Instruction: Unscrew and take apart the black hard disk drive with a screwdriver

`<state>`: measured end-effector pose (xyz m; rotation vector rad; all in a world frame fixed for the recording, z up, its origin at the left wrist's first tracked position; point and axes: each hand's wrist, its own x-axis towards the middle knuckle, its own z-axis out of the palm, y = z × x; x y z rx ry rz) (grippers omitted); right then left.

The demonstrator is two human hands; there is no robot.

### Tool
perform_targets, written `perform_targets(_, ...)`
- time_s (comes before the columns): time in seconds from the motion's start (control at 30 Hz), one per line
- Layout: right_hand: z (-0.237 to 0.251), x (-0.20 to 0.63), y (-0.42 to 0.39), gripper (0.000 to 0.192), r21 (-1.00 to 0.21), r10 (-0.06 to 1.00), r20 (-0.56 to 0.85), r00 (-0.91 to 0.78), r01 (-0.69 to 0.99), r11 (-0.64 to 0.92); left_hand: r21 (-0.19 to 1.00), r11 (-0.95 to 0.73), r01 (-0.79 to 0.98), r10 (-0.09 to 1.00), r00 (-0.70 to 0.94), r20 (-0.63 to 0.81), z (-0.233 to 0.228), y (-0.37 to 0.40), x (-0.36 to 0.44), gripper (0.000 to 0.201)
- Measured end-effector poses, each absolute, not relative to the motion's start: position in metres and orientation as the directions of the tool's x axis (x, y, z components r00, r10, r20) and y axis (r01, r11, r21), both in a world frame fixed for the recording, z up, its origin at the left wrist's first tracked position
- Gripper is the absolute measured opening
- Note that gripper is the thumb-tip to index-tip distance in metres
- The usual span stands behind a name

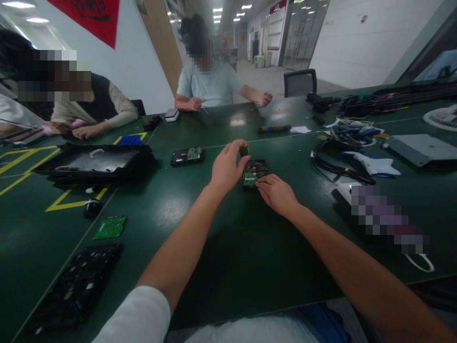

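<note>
Nearest me, my right hand point(276, 194) rests fingers-down on the near edge of the hard drive point(254, 173) at the bench's point(221, 247) middle. Just beyond, my left hand point(225, 167) pinches a screwdriver handle point(244, 150) upright over the drive.

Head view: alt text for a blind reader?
Left hand holds a screwdriver handle upright over a hard drive on a green table; right hand steadies the drive. Two people sit opposite.

left hand point(225, 167) grips screwdriver handle point(244, 150) | right hand point(276, 194) on hard drive point(255, 172)
</note>
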<state>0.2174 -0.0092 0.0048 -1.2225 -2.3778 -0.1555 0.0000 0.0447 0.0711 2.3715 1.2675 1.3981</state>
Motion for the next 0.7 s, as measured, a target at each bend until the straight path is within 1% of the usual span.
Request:
perform_targets(0.13, 0.0065, 0.2167, -0.0103, 0.027, -0.109, 0.749, 0.439, -0.496, 0.798, 0.592, 0.473, -0.627, 0.619, 0.708, 0.201, 0.676, 0.0739, 0.0420, 0.0010, 0.039)
perform_targets(0.37, 0.0046, 0.2174, -0.0091, 0.026, -0.106, 0.749, 0.436, -0.499, 0.798, 0.593, 0.479, -0.636, 0.605, 0.714, 0.227, 0.662, 0.0731, 0.0435, 0.0013, 0.043)
perform_targets(0.6, 0.0041, 0.2176, -0.0086, 0.025, -0.116, 0.752, 0.434, -0.495, 0.798, 0.592, 0.517, -0.605, 0.606, 0.722, 0.143, 0.678, 0.0700, 0.0445, 0.0023, 0.039)
perform_targets(0.7, 0.0035, 0.2175, -0.0083, 0.025, -0.114, 0.754, 0.433, -0.495, 0.799, 0.590, 0.489, -0.618, 0.616, 0.707, 0.164, 0.688, 0.0720, 0.0433, 0.0021, 0.031)
